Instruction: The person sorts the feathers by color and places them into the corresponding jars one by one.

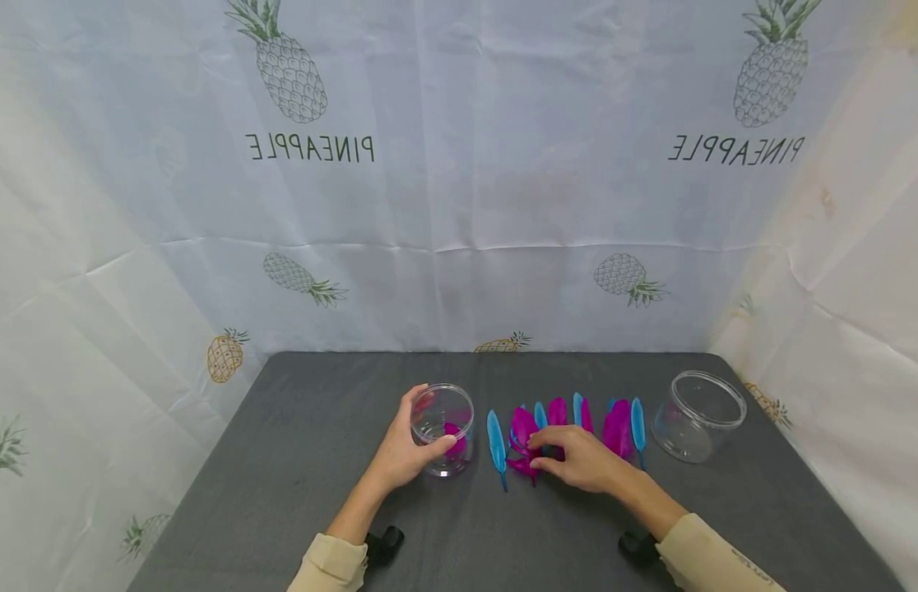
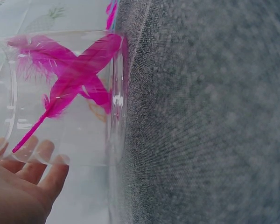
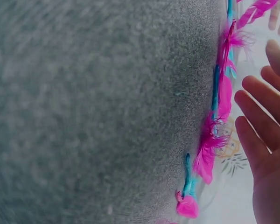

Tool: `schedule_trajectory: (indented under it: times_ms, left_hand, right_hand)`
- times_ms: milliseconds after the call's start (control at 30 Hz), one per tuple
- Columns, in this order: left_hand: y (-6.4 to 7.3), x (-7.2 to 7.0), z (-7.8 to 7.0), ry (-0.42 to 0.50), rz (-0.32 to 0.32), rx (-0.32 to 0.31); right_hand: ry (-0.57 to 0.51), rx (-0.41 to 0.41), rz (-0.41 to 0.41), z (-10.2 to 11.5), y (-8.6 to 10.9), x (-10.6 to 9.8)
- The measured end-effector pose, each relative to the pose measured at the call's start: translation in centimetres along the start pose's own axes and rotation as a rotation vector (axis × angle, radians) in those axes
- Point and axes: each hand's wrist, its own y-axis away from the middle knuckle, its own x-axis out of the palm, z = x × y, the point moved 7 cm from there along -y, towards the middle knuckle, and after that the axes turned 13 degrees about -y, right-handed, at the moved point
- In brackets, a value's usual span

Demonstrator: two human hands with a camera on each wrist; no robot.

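My left hand (image 1: 398,452) grips a clear plastic jar (image 1: 433,424) from its left side, thumb across the front. Inside the jar lie magenta feathers (image 2: 79,72); in the left wrist view two of them cross. To the right, my right hand (image 1: 586,462) hovers low over a row of feathers, thumb and forefinger apart beside a magenta feather (image 1: 521,467). Whether its fingertips touch that feather I cannot tell. In the right wrist view the fingers (image 3: 259,112) look fairly straight, with nothing seen held. A blue feather (image 1: 497,444) lies at the row's left end.
More magenta feathers (image 1: 618,429) and blue feathers (image 1: 637,423) continue along the row, partly behind my right hand. A second clear jar (image 1: 692,440) stands at the right of the dark grey table (image 1: 296,477). A pineapple-print curtain (image 1: 459,197) hangs behind and at both sides.
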Motion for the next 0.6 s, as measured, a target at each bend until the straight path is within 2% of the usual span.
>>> schedule_trajectory:
  times_ms: [400,600]
  left_hand:
    - [0.0,-0.1,-0.2,0.022,0.005,0.019]
    - [0.0,-0.1,-0.2,0.02,0.007,0.002]
  right_hand:
    - [0.104,0.144,0.131,-1.0,0.2,1.2]
    - [0.124,0.17,0.178,-1.3,0.1,1.7]
